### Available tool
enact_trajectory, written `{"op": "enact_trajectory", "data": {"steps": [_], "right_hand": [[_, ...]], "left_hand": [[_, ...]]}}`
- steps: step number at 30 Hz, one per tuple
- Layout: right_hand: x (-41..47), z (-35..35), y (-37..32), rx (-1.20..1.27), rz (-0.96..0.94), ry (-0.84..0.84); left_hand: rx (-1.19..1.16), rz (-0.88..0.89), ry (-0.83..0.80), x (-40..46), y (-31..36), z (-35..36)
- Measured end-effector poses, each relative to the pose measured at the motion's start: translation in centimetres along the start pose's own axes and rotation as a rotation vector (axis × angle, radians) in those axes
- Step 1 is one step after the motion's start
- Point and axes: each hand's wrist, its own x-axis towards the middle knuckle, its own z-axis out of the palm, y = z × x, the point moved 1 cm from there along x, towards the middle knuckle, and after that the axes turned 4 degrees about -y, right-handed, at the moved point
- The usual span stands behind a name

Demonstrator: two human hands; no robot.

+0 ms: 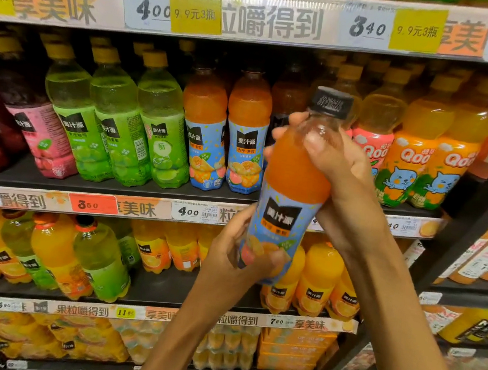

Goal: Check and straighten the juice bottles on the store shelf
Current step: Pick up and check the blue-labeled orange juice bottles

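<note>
An orange juice bottle (296, 176) with a blue label and black cap is held up in front of the middle shelf, tilted slightly to the right. My right hand (339, 164) grips its neck and shoulder from the right. My left hand (237, 252) wraps round its bottom end. Two matching blue-label bottles (228, 132) stand upright on the middle shelf (140, 191), just left of the held one. A dark gap shows behind the held bottle.
Green grape juice bottles (113, 121) and pink ones (24, 120) fill the shelf's left side, leaning a little. Orange cartoon-label bottles (418, 154) stand at the right. Larger bottles (67, 253) sit on the shelf below. A black upright post (464, 224) borders the right.
</note>
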Motion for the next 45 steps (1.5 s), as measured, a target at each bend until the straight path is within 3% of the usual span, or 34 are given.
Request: {"op": "enact_trajectory", "data": {"steps": [4, 9, 11, 15, 20, 28, 33, 37, 45], "right_hand": [[0.6, -0.2, -0.3, 0.033, 0.058, 0.090], [1.1, -0.4, -0.4, 0.135, 0.103, 0.039], [1.1, -0.1, -0.1, 0.175, 0.128, 0.039], [1.0, -0.1, -0.2, 0.019, 0.083, 0.131], [0.9, 0.4, -0.6, -0.135, 0.086, 0.121], [0.9, 0.9, -0.3, 0.210, 0.183, 0.030], [1.1, 0.6, -0.6, 0.033, 0.084, 0.123], [1.4, 0.6, -0.4, -0.097, 0.063, 0.126], [1.9, 0.5, -0.2, 0.165, 0.140, 0.036]], "left_hand": [[0.037, 0.013, 0.101, -0.1, 0.4, 0.5], [-0.089, -0.172, -0.056, -0.9, 0.3, 0.0], [-0.096, -0.217, -0.050, -1.0, 0.0, 0.3], [-0.074, -0.202, 0.115, -0.2, 0.5, 1.0], [0.021, -0.136, 0.082, -0.1, 0.9, 1.5], [-0.313, -0.329, -0.092, -1.1, 0.6, 0.5], [-0.108, -0.280, 0.113, 0.0, 1.3, 0.6], [-0.011, -0.179, 0.152, 0.3, 1.5, 1.1], [-0.319, -0.311, -0.032, -0.4, 1.5, 0.8]]}}
